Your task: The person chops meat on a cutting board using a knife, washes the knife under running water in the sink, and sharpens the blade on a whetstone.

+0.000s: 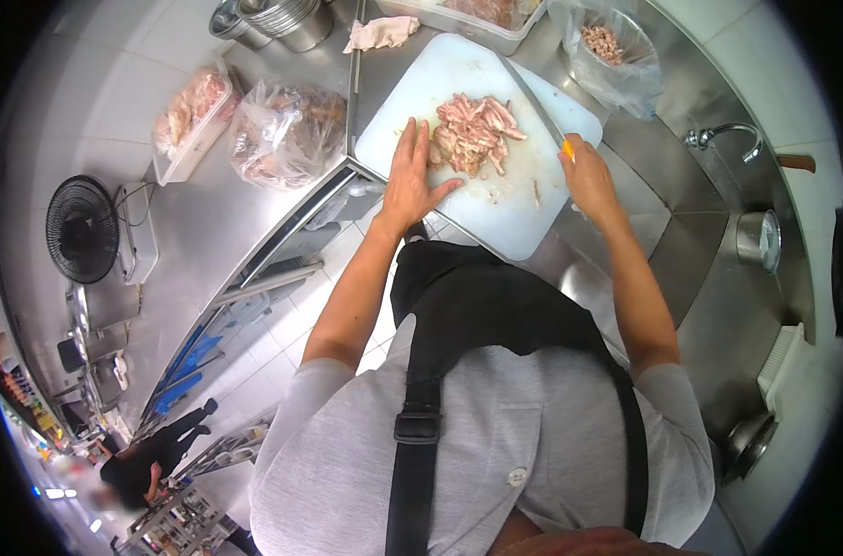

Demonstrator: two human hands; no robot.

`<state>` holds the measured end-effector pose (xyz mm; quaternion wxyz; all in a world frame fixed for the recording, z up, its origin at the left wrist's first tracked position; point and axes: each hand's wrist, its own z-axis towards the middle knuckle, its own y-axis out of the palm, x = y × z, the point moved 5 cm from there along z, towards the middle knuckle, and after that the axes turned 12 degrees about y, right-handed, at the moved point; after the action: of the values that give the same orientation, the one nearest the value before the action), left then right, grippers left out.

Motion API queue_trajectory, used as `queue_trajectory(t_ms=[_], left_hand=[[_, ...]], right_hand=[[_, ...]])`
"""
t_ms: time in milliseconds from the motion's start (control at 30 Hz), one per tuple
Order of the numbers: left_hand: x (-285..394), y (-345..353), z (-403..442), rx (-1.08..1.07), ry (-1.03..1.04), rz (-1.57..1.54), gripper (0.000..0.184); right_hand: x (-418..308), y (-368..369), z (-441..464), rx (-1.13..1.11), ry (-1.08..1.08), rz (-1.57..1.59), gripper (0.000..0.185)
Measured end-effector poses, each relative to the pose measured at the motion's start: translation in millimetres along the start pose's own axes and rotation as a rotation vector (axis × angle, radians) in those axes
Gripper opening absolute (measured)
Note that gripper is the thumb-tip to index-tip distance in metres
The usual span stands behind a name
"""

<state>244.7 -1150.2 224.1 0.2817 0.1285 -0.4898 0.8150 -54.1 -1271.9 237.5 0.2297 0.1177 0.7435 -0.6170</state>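
Note:
Sliced raw meat (477, 134) lies in a pile on the white cutting board (523, 218). My left hand (412, 181) rests at the left side of the pile, its fingers extended and thumb spread, with nothing held in it. At the board's right side, my right hand (588, 176) is wrapped round the yellow handle of a knife (531, 95). The long blade points away from me, up and to the left, beside the meat. A few small scraps lie on the board below the pile.
Bagged meat (287, 134) and a tray of meat (194, 116) sit on the left counter. Behind the board are a cloth (381, 33) and a plastic container (468, 26). A bag of meat pieces (611, 56) and a faucet (722, 137) are at the right. Another person (148, 463) is at far lower left.

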Motion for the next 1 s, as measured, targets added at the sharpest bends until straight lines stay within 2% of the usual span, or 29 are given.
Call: queue_trajectory(t_ms=[100,233,333,433,567,667,833,1000], left_hand=[[-5,-7,7,0.023,-0.021,-0.029,0.093],[-10,-13,1,-0.002,0.045,-0.036,0.05],[-11,-1,2,0.0,0.036,-0.102,0.03],[2,-6,5,0.008,-0.089,-0.162,0.024],[-4,-6,-7,0.061,-0.066,-0.09,0.022],[-3,-10,-8,0.069,-0.057,-0.09,0.022],[0,-7,-12,0.071,0.005,-0.067,0.022],[-2,-11,2,0.164,-0.064,-0.114,0.019]], right_hand=[[-2,-2,-7,0.036,0.026,-0.009,0.032],[-36,-7,-29,0.003,0.0,0.101,0.033],[-61,-2,-41,-0.097,-0.055,0.124,0.033],[-83,0,-51,-0.268,-0.101,0.15,0.029],[-78,24,-53,-0.438,-0.176,0.114,0.025],[-77,23,-55,-0.261,-0.216,0.06,0.024],[-84,11,-60,-0.265,-0.155,0.082,0.025],[-95,15,-64,-0.324,-0.164,-0.014,0.026]])
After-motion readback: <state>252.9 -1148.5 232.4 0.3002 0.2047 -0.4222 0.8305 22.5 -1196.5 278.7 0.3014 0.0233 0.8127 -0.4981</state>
